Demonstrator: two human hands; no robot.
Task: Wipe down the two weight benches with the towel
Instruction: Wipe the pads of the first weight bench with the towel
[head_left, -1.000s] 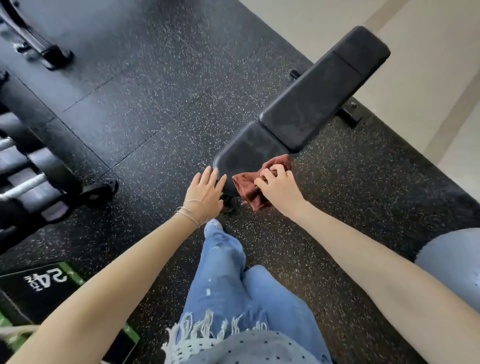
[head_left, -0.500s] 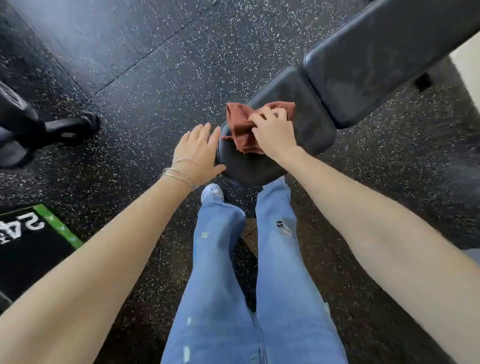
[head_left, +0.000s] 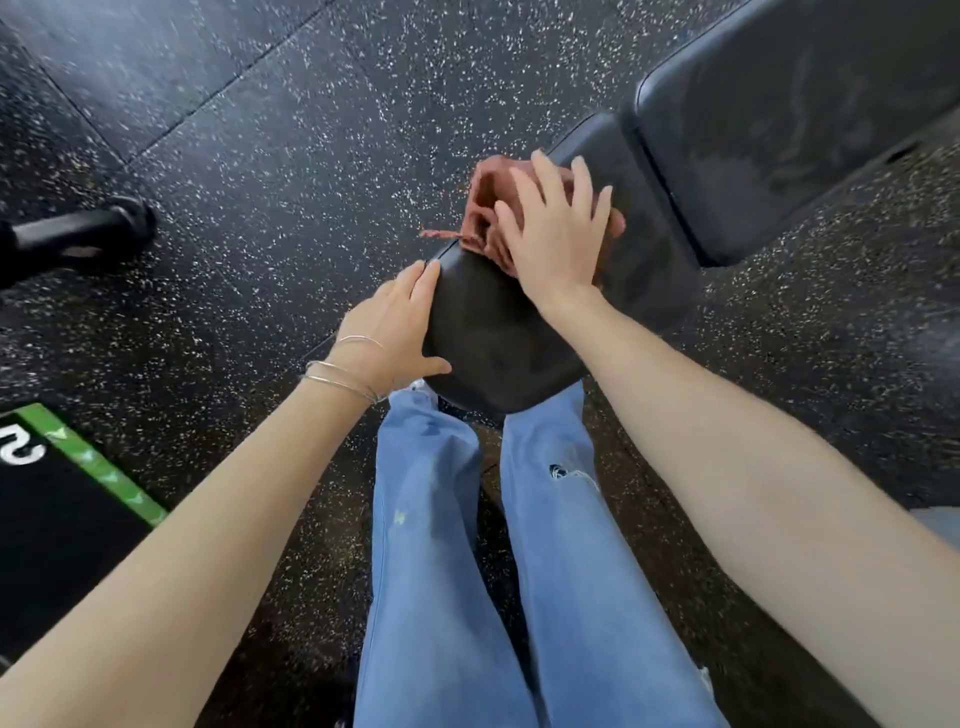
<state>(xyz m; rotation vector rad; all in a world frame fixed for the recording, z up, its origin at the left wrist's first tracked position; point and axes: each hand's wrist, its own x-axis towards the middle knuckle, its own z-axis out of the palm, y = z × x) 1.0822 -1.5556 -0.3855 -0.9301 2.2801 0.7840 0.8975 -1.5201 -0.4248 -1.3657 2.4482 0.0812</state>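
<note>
Weight bench runs from my knees up to the top right. I'm working its seat pad, the near end, right in front of my jeans. The towel, rust-red and bunched, sits on the far left part of the seat pad, near the gap to the back pad. My right hand lies flat on it, fingers straight and splayed, pressing not gripping. My left hand rests on the pad's left edge, fingers straight along the rim, thumb on top, holding nothing. To do this well, I reckon: flatten the bunch so more cloth meets the vinyl, press with the whole palm, sweep overlapping passes edge to edge, take in the rim and the gap, and brace with the left. A loose strand hangs off the left edge and is best tucked in. Most of the towel is hidden under my palm. The back pad is cut off at top and right, the bench legs aren't seen, and the second bench isn't in view. My right fingertips are blurred, so I can't tell the pressure.
</note>
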